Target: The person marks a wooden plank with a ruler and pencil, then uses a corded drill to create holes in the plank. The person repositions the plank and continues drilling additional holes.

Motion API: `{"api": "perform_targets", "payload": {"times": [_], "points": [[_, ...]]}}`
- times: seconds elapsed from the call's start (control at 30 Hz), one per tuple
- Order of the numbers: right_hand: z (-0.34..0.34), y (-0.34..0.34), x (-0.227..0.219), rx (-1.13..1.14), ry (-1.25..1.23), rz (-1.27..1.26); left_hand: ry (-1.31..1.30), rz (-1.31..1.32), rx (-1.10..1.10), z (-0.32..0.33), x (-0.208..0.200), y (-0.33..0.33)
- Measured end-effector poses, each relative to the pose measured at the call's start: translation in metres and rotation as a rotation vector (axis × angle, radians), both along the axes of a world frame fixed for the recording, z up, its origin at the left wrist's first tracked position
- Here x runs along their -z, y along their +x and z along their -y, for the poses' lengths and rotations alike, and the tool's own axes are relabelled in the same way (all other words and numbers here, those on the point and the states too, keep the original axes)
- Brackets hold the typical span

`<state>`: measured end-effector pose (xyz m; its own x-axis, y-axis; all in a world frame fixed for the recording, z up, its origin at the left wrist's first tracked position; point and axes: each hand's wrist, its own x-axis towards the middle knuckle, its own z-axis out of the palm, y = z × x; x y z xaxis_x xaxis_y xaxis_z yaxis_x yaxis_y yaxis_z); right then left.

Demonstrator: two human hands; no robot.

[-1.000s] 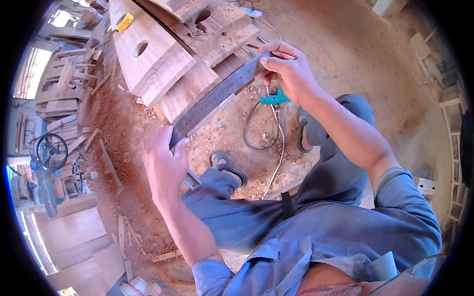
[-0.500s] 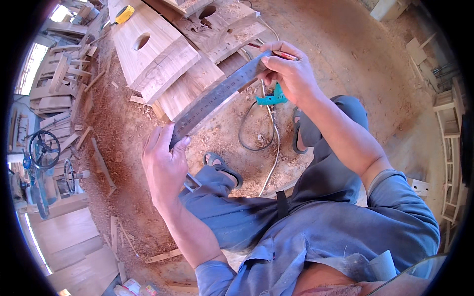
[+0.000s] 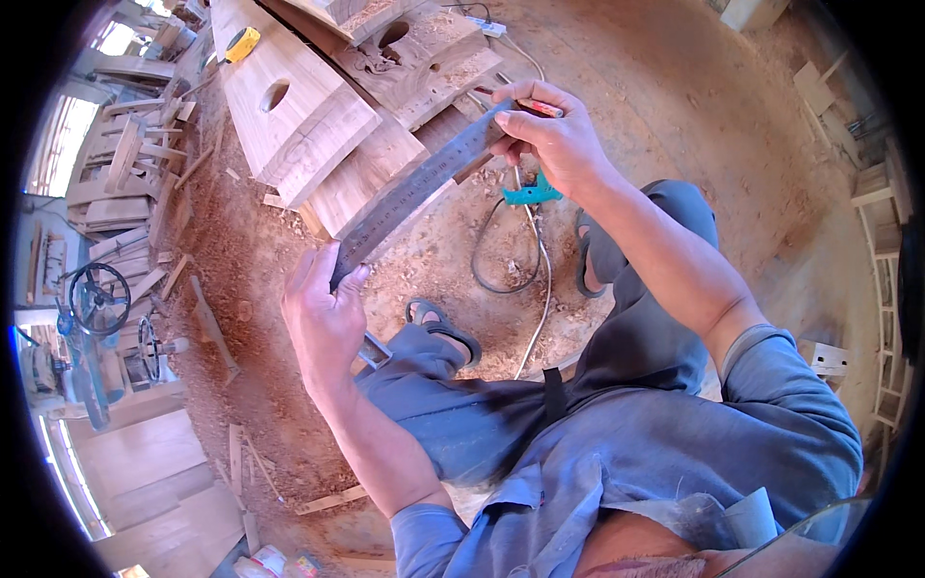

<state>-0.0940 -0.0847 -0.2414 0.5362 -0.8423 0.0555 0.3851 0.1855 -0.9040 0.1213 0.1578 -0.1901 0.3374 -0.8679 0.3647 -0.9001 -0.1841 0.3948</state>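
Note:
A long metal ruler (image 3: 416, 191) with engraved marks stretches slantwise between my hands. My left hand (image 3: 325, 313) is closed around its near left end. At the far right end, my right hand (image 3: 559, 140) pinches the ruler between thumb and fingers. A slim red pencil (image 3: 540, 108) is also tucked in the fingers of that hand. Just past the ruler lie thick wooden boards (image 3: 371, 166), stacked and partly covered by it. Below my left wrist a metal piece (image 3: 373, 352) shows; I cannot tell whether it belongs to the ruler.
A yellow tape measure (image 3: 242, 44) rests on a board with an oval hole (image 3: 276, 94). A teal power tool (image 3: 532, 191) and its cord (image 3: 501, 289) lie on the shaving-strewn floor. Wood offcuts (image 3: 125, 183) and a machine with a handwheel (image 3: 99, 297) stand at left.
The ruler's far end and my right hand have shifted slightly left. My grip on both ends stays the same. The whole view has turned a little.

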Motion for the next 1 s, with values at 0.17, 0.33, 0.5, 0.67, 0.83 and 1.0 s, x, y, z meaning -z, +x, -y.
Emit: {"api": "perform_targets", "payload": {"times": [0.17,0.33,0.5,0.67,0.83,1.0], "points": [[-0.0011,0.0018,-0.0003,0.021,-0.019,0.004,-0.007,0.004,-0.010,0.0000,0.0022,0.0005],[-0.0001,0.0025,0.0018,0.015,-0.037,-0.008,-0.003,0.012,-0.008,-0.0004,0.0014,0.0003],[0.0005,0.0006,0.0045,0.026,-0.045,-0.034,0.018,0.018,-0.017,-0.0010,-0.0018,-0.0001],[0.0001,0.0002,0.0035,0.021,-0.074,-0.030,0.025,0.018,-0.006,-0.0010,-0.0031,-0.0002],[0.0003,0.0006,0.0024,0.038,-0.070,-0.035,0.028,0.000,-0.013,-0.0008,-0.0045,-0.0011],[0.0010,-0.0006,0.0030,0.034,-0.087,-0.062,0.026,0.023,-0.015,-0.0005,-0.0061,-0.0034]]}}
